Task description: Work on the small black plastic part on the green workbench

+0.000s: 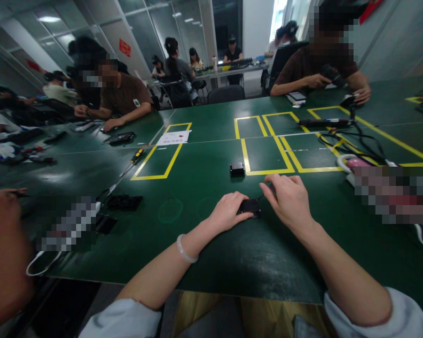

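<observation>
A small black rectangular box [251,206] lies on the green table [211,253] in front of me. My left hand [229,210] grips it from the left side, thumb along the near edge and fingers at the far edge. My right hand [289,199] is closed in a pinch around a thin dark tool [260,198]. The tool slants down to the box's far right corner; its tip is too small to make out, and its upper part is hidden by the fingers. A second black box [237,169] stands a little farther away, apart from both hands.
Yellow tape [270,172] marks rectangles beyond my hands. A paper sheet [174,137] lies at the far left. Dark flat parts [124,202] rest to my left. A black cable [368,136] and a black pen-shaped tool [324,123] lie at right. Co-workers sit across and left.
</observation>
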A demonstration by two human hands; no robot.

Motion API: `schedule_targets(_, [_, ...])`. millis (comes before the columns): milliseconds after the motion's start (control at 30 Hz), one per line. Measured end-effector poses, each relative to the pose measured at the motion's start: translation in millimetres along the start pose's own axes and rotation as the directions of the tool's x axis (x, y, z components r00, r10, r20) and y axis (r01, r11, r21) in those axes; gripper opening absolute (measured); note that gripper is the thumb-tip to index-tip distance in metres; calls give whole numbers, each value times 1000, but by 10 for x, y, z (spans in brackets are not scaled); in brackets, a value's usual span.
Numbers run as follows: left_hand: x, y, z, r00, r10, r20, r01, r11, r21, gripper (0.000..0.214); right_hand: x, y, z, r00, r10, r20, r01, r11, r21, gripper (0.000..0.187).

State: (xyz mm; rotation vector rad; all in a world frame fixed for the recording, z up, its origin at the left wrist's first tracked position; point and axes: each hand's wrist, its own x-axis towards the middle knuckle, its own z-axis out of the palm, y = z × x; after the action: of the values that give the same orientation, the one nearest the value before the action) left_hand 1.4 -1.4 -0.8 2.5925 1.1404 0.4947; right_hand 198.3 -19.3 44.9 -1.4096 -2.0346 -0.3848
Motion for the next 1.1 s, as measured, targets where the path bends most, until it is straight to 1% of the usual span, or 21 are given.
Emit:
schedule_targets(200, [-1, 2, -10, 1000, 0, 10, 0, 1000, -6, 38, -5, 17, 26, 999, -10, -51, 10, 1000, -1, 17])
schedule_targets(333, [-3, 8, -19, 1000, -5, 11, 6, 1000, -11, 38, -14, 19, 59, 997, 5, -83, -2, 999, 38, 21])
schedule_targets(467, [-3, 12, -27, 1000, -9, 22, 10, 1000, -16, 38, -19, 9, 49, 998, 11, -70, -8, 999, 47, 19])
schedule_targets(633, [-2, 8, -15, 1000, -9, 17, 9, 1000, -4, 39, -11, 3, 4, 999, 16, -35, -16, 1000, 16, 20])
schedule_targets(733, [-3, 6, -7, 1000, -8, 10, 8, 1000, -2, 39, -3, 8, 4, 999, 13, -38, -13, 1000, 3, 17])
schedule_targets(867, [-5, 7, -12, 1000, -6, 7, 6, 1000, 0, 38, 1, 13, 23, 998, 14, -57, -12, 999, 35, 16])
schedule_targets(1100, [-4, 4, -16, 1000, 0, 6, 0, 1000, -4, 38, 1, -3, 6, 999, 13, -42, -9, 995, 100, 20])
